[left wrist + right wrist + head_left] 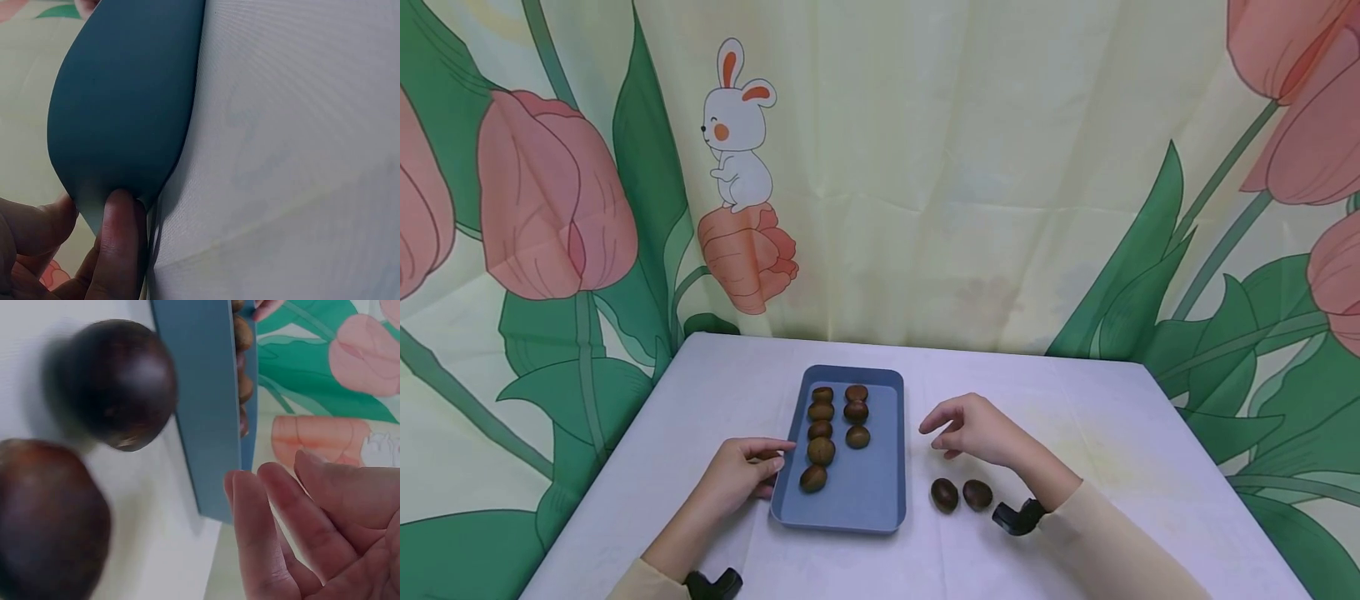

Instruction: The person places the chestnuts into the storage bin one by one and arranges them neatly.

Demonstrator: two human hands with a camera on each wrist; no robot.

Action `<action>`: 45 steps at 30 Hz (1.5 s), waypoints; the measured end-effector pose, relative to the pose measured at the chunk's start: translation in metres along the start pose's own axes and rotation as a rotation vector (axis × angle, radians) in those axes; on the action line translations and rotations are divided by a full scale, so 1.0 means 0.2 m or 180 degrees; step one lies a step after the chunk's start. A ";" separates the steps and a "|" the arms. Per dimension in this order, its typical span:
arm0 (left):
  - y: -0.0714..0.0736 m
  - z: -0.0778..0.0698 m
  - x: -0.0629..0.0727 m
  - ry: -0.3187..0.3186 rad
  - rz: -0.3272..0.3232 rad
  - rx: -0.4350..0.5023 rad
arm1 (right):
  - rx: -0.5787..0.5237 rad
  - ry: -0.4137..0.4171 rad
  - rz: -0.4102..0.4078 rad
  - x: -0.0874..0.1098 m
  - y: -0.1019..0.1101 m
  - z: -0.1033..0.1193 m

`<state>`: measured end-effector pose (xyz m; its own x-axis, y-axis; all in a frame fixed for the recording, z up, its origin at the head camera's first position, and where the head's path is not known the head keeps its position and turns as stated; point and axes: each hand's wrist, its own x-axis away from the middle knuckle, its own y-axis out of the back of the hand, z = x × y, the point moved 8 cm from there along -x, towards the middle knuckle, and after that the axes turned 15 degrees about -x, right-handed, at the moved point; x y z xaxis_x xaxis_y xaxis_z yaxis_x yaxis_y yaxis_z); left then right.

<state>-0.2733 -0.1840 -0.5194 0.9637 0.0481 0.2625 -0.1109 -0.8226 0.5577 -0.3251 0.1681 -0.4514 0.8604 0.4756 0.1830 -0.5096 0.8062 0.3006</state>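
Note:
A blue-grey rectangular tray [880, 492] lies on the table with chestnuts in two columns. The left column [821, 451] has several chestnuts; the right column [856, 412] has three. My left hand [737, 475] holds the tray's left side, with fingers at the rim and against the outer wall [125, 94]. To the right of the tray, my right hand [973, 429] hovers above the table, fingers loosely bent and holding nothing. Two dark brown chestnuts, one [944, 495] beside the other [977, 495], lie on the cloth just nearer than that hand.
A white cloth [1097, 433] covers the table. Behind it hangs a curtain [925, 167] printed with tulips, leaves and a rabbit on a carrot. Black wrist mounts sit on both forearms, the right one [1018, 518] close to the loose chestnuts.

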 end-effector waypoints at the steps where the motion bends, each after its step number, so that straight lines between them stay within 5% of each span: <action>1: 0.00 0.00 0.00 -0.0003 -0.0003 -0.0007 | 0.0026 -0.0011 -0.0006 0.01 0.01 -0.01; 8: 0.01 -0.01 0.01 -0.0004 -0.0015 -0.0042 | 0.0271 0.0091 0.0085 0.08 0.00 -0.05; 21: 0.00 -0.01 0.01 -0.0007 -0.0018 -0.0051 | 0.0132 0.0074 0.0483 0.15 -0.09 -0.14; 45: 0.00 -0.01 0.01 -0.0010 -0.0001 -0.0017 | 0.0717 0.0184 0.0313 0.15 -0.11 -0.16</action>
<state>-0.2725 -0.1830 -0.5175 0.9646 0.0465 0.2597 -0.1118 -0.8196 0.5619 -0.2883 0.1762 -0.4829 0.8022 0.5724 0.1698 -0.5734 0.6593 0.4863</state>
